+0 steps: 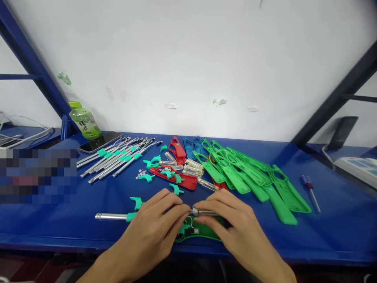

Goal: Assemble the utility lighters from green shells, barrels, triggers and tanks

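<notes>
Silvery tube [205, 212] sits pinched in my right hand [234, 216]; my left hand [156, 222] (its hold I cannot tell) nears the tip.

A slim, clear-and-silver cylinder [206, 212] lies nearly level between the fingers of the right hand [232, 218], its tip close beside the left hand's [160, 224] fingertips. Below both hands, a green casing [210, 232] lies lengthwise, partly hidden. Left of the left hand, a silver rod [111, 216] lies level, banded in teal.
</notes>
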Tool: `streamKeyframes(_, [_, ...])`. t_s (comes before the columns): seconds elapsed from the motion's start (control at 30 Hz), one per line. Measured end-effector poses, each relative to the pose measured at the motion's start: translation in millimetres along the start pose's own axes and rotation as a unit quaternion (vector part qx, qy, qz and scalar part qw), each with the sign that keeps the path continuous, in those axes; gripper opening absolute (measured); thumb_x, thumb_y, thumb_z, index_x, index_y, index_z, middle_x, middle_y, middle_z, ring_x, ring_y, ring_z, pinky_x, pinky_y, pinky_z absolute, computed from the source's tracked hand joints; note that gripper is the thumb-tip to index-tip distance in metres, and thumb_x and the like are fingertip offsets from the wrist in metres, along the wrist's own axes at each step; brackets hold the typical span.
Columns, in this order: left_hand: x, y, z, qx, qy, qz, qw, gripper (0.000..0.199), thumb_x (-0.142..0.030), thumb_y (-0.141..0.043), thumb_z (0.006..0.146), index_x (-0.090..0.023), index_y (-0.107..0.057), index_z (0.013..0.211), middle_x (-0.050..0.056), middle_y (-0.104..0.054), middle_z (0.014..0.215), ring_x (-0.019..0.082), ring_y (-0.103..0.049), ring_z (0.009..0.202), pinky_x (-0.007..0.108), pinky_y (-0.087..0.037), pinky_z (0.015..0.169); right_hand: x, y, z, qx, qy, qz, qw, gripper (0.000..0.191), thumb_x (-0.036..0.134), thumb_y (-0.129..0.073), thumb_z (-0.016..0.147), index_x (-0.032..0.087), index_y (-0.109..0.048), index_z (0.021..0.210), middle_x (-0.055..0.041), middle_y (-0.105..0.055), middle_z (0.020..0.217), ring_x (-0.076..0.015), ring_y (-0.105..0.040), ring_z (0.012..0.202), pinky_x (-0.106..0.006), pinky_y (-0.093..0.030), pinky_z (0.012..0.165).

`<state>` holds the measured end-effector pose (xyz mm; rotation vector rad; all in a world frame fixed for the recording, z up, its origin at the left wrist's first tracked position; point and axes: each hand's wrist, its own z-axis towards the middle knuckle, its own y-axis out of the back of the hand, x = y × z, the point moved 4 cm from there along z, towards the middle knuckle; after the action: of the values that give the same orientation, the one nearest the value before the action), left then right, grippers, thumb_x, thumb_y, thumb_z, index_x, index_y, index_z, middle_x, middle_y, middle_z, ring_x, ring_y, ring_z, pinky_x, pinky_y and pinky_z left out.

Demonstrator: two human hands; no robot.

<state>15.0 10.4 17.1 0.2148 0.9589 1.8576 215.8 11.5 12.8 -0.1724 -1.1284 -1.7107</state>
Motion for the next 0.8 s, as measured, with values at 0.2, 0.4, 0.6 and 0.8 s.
streamKeyframes(0.2, [0.1, 0.1, 0.0, -0.006, -0.005, -0.012, 1.0, 0.018, -0.006, -0.056, 0.112, -0.016, -0.07, 0.118, 0.003, -0.07, 0.097, 0.017, -0.059, 0.087, 0.028, -0.052, 0.078, 1.4, -0.3, -1.2, -0.005, 0.013, -0.022, 1.0, 0.007, 0.022, -0.076, 0.106, 0.024, -0.08, 0.113, 0.0012, -0.08, 0.099, -0.0164, -0.073, 0.088, -0.029, -0.056, 0.083])
streamKeyframes(0.4, [0.7, 2.4, 4.1, -0.018, 0.016, -0.01, 1.0, 0.018, -0.007, -0.059, 0.111, -0.018, -0.072, 0.118, 0.003, -0.073, 0.099, 0.018, -0.06, 0.089, 0.03, -0.053, 0.08, 3.7, 5.0, -1.7, -0.066, 0.042, -0.058, 0.995, 0.019, 0.024, -0.076, 0.107, 0.024, -0.078, 0.126, 0.0016, -0.081, 0.103, -0.0145, -0.074, 0.092, -0.026, -0.057, 0.089])
streamKeyframes(0.6, [1.5, 2.5, 3.5, -0.026, 0.036, -0.01, 0.999, 0.014, -0.008, -0.064, 0.109, -0.019, -0.072, 0.112, 0.002, -0.074, 0.097, 0.018, -0.061, 0.087, 0.031, -0.053, 0.078, 3.7, 8.4, -1.3, -0.069, 0.035, -0.048, 0.996, 0.017, 0.017, -0.075, 0.106, 0.025, -0.08, 0.12, 0.0023, -0.081, 0.105, -0.0137, -0.075, 0.095, -0.023, -0.057, 0.092])
streamKeyframes(0.8, [2.0, 0.8, 2.0, -0.027, 0.017, -0.007, 0.999, 0.015, -0.005, -0.065, 0.108, -0.018, -0.07, 0.112, 0.002, -0.075, 0.099, 0.018, -0.058, 0.087, 0.032, -0.052, 0.079, 4.2, 6.6, -0.4, -0.063, 0.044, -0.039, 0.996, 0.017, 0.014, -0.076, 0.105, 0.023, -0.082, 0.118, 0.0019, -0.081, 0.103, -0.0131, -0.074, 0.093, -0.022, -0.057, 0.09])
